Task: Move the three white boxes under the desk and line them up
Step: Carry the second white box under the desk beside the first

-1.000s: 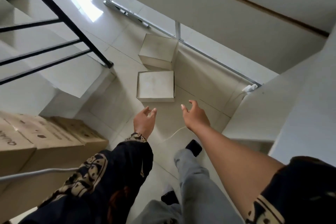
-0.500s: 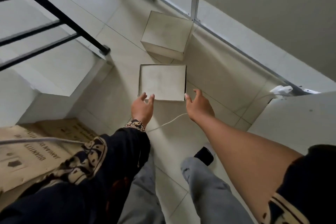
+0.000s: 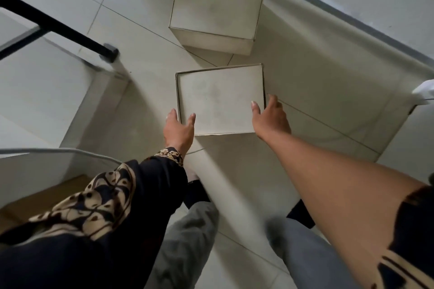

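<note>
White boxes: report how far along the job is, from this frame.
Done: nothing visibly; no box is under a desk or in a line. In hand: the left hand and right hand are at the near corners of the nearer flat white cardboard box, on the tiled floor; a firm grip cannot be confirmed. Left: that box, the taller white cardboard box behind it, and a third not in view.

Pale floor tiles (image 3: 131,0) spread on every side of the grip. Left of it and farther out, a black railing bar (image 3: 58,28) slants down to its foot (image 3: 108,53) on a white stair step (image 3: 47,91). Near-left of the grip, a grey-white cable (image 3: 58,151) arcs above a brown carton (image 3: 40,197) (only partly in view). Far right, a white plug (image 3: 424,91); beyond, a metal floor track (image 3: 352,19).
</note>
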